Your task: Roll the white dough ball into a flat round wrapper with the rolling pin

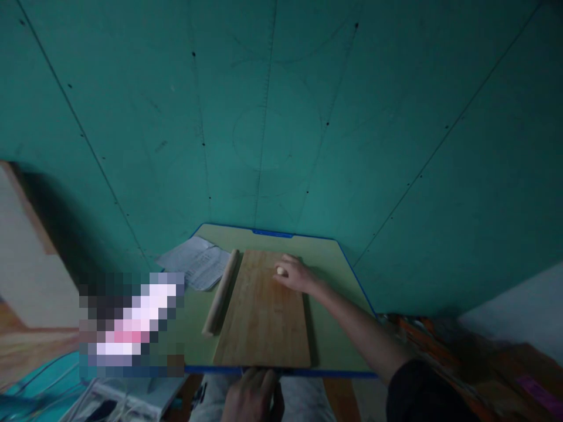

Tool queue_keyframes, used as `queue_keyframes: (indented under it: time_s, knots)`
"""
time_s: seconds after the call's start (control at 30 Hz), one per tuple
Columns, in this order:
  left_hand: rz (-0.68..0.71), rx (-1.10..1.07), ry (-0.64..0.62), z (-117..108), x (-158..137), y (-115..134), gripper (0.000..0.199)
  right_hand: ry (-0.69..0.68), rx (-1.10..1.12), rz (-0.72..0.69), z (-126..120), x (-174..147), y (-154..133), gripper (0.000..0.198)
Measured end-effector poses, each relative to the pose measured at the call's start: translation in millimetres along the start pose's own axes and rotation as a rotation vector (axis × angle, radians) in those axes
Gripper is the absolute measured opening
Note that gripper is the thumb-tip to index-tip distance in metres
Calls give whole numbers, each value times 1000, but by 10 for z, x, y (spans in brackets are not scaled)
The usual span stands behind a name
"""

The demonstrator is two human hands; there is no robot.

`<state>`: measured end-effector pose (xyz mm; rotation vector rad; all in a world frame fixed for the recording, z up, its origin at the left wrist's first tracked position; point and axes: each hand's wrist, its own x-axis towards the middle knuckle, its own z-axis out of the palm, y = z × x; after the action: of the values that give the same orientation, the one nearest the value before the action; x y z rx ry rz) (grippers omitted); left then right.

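Observation:
My right hand [295, 275] reaches over the far right part of a wooden cutting board [264, 328]. Its thumb and fingers are closed around a small pale rounded lump [281, 271], which looks like dough. My left hand [254, 394] is low at the table's near edge, just in front of the board, its fingers curled. Whatever it may hold is hidden. Along the board's left side lies a wooden rolling pin [222, 296], touched by neither hand.
The pale table [338, 346] has a blue rim and stands against a green wall [285, 117]. Printed papers [200, 264] lie at its far left. A blurred-out patch [132, 325] covers the left side. Dark clutter [440, 346] is on the right.

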<state>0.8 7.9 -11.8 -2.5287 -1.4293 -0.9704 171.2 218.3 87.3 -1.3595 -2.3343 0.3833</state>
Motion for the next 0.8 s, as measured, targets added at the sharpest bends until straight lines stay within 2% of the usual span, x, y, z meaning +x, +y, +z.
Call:
queue_keyframes:
  time_s: [0.13, 0.3, 0.37, 0.5, 0.67, 0.8]
  knots:
    - [-30, -11, -51, -28, 7, 14, 21, 79, -39, 115, -104, -115, -33, 12]
    - [-49, -8, -84, -95, 38, 46, 22, 114, -61, 246, 101, -135, -245, 16]
    - [-53, 4, -91, -112, 46, 56, 22, 120, -76, 234, 190, -159, -347, 15]
    - [-44, 9, -80, -112, 42, 61, 20, 109, -76, 97, 276, -278, -519, 25]
    - [-20, 4, -27, -76, 34, 54, 20, 108, -127, 60, 324, -633, -653, 31]
    - [-13, -17, -28, -58, 34, 41, 19, 81, -243, 27, 375, -922, -706, 61]
